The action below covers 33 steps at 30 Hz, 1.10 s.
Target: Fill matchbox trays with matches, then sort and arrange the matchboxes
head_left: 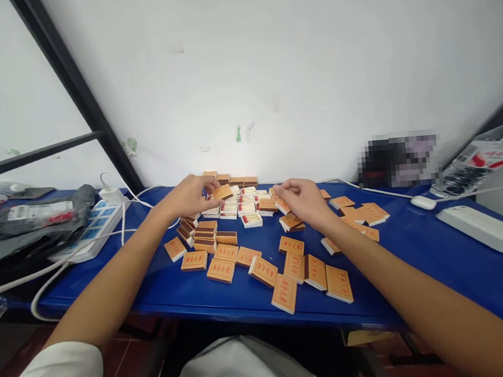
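Note:
Many orange matchboxes (284, 293) lie scattered on a blue table (436, 267). Open white trays of red-tipped matches (248, 207) sit in rows near the wall. My left hand (189, 196) is closed, pinching an orange matchbox sleeve (223, 192) above those trays. My right hand (305, 200) is closed too, its fingertips gripping a matchbox (282, 205) at the right end of the trays. A short stack of brown-sided boxes (205, 233) rests just below my left hand.
A white power strip (90, 231) with white cables lies at the left, beside grey plastic bags (32, 223). At the right are a white mouse (423, 202), a white flat device (484, 227) and a plastic bottle (484, 161). The wall stands close behind.

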### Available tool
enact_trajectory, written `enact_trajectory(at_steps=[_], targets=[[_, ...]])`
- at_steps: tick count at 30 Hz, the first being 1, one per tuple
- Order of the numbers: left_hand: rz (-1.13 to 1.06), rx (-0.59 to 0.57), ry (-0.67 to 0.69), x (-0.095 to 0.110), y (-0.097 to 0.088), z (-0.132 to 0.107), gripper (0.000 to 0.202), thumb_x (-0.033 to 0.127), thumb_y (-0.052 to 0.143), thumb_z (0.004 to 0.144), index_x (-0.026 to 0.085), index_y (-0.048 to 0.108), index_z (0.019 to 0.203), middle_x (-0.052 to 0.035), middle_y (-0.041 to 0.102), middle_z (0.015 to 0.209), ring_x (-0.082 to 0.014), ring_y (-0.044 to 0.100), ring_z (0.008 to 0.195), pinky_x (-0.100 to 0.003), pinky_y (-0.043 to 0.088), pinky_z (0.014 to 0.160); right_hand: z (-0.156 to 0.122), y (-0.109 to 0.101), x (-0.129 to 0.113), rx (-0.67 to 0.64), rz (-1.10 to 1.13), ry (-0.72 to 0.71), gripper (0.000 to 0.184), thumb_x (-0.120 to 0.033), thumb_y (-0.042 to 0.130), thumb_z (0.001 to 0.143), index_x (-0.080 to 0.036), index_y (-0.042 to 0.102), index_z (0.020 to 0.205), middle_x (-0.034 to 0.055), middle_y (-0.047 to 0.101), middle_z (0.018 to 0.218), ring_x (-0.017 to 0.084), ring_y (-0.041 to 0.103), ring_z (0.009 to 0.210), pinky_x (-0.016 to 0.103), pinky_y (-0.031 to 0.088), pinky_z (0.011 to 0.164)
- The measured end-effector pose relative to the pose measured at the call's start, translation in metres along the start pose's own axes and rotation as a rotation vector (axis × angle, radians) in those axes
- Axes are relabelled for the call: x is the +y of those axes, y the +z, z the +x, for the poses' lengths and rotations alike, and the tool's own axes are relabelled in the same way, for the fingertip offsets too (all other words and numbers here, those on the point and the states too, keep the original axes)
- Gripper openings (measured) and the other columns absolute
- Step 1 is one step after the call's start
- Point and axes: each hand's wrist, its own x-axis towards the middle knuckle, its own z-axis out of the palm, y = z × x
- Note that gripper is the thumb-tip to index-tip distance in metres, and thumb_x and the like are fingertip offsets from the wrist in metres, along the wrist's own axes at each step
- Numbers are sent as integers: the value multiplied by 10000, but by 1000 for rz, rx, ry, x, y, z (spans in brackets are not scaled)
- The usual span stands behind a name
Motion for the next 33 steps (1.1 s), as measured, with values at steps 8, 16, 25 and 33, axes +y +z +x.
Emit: enact_trajectory(at_steps=[8,16,25,33], targets=[[37,147,201,17,22,3,412,482,708,929,195,729,1224,-101,759,1132,-270,692,1030,-401,519,904,2,-13,-3,-106,-156,-259,278,-432,664,927,-224,708,1106,35,759,893,235,703,883,361,496,881],[33,127,266,35,40,-3,456,452,693,954,218,674,1344,-119,724,1220,-287,660,1137,-426,522,956,-7,-6,-6,-219,-358,-426,385,-384,726,919,-250,703,1279,107,728,1293,319,687,1170,462,506,1044],[66,121,206,32,37,0,479,430,697,943,180,657,1349,-127,736,1137,-278,679,1044,-416,518,911,6,-9,14,-222,-410,-264,301,-325,764,875,-209,735,1151,104,776,1200,299,716,1129,439,531,1000],[71,114,204,33,38,-1,465,436,691,945,206,658,1348,-116,743,1146,-278,683,1047,-415,520,905,8,-17,9,-167,-387,-264,310,-382,781,851,-222,743,1114,90,791,1114,285,726,1044,396,534,913]])
